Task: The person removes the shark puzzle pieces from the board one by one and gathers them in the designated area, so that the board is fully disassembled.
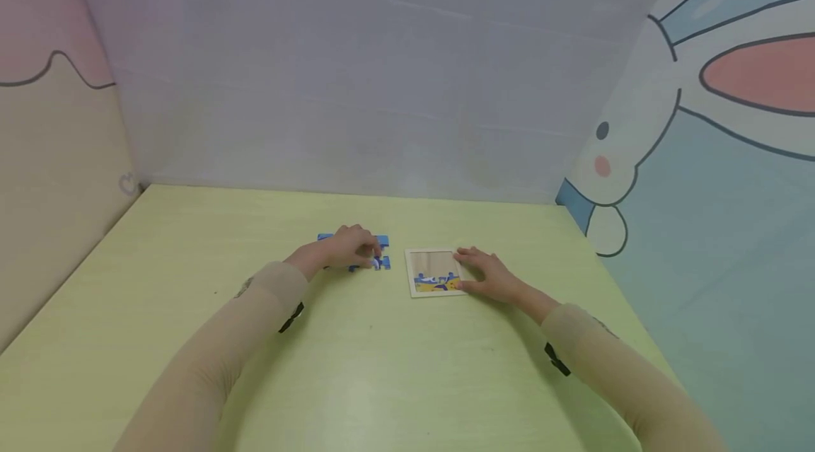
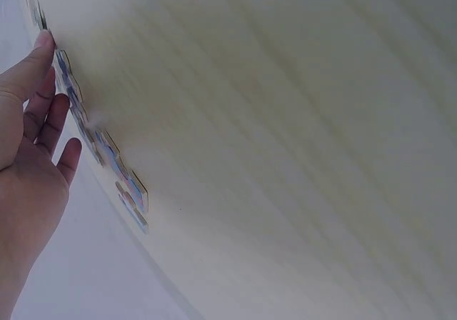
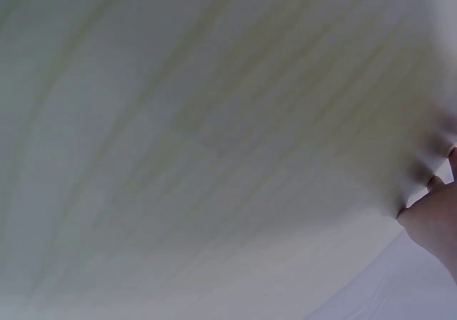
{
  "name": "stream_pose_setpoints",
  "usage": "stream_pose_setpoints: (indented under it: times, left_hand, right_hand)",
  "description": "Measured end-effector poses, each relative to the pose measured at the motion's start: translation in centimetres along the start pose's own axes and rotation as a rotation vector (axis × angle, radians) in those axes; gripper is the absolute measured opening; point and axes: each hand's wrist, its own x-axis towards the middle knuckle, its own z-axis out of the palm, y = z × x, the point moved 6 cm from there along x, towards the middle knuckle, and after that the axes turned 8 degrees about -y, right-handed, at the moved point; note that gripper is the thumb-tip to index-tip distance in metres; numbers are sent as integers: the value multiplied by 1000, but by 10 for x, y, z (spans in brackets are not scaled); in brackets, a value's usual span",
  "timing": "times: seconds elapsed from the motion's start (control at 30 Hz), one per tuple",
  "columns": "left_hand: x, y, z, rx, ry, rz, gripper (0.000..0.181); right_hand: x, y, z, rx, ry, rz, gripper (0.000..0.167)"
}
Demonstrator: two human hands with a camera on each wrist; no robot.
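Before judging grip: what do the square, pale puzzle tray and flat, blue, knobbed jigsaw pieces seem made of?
The square, pale puzzle tray looks like matte wood: its bare tan floor seems faintly grained. The flat, blue, knobbed jigsaw pieces may be printed wood or card, with coloured faces and thin edges; their finish is unclear.

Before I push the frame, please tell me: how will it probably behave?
The frame lies flat and low, so it would likely slide rather than roll or tip. Its straight rim and wood-like base suggest it is stiff. The pieces inside fill only the side nearest the person, so they may shift if it is tilted.
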Motion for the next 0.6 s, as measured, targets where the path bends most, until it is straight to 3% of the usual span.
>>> stream_pose_setpoints:
  times: [0.2,0.37,0.6]
  left_hand:
    - [-1,2,-4,5,19,3,23]
    - [-1,5,-9,-45,65,5,24]
    - [8,30,-7,-6,119,10,27]
  right_hand:
    - [1,1,0,-19,-2,-2,64]
    - [1,0,0,-18,-13,-3,64]
    - [1,0,-2,-12,-41,19,65]
